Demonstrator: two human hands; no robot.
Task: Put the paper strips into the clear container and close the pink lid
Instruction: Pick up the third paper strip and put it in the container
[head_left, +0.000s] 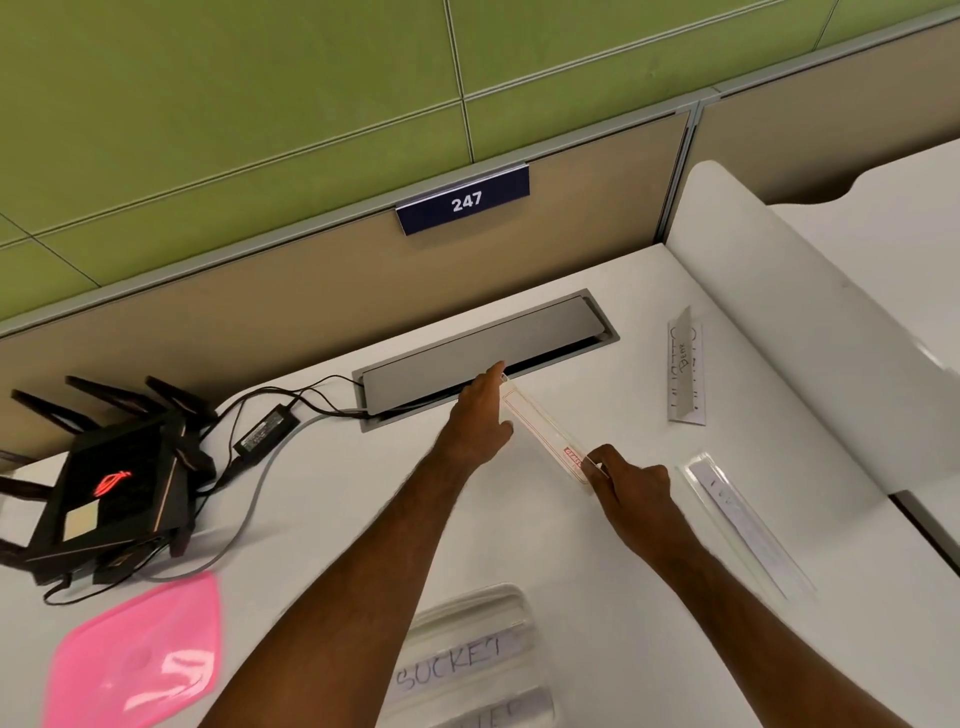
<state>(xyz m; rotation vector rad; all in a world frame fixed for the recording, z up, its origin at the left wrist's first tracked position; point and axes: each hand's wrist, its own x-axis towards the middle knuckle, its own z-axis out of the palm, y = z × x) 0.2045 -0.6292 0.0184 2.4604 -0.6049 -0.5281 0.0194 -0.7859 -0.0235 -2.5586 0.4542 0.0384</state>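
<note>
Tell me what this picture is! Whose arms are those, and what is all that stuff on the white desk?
No machine here: a person wears a camera on the head, so you look down along their own arms. The left hand and right hand each touch one end of a long paper strip with red print lying on the white desk. Two more strips wait on the right: a folded one and one in a clear sleeve. Near the bottom sits the clear container, with strips already inside. Its pink lid lies off to the left. The black spiky box looks like an internet router.
</note>
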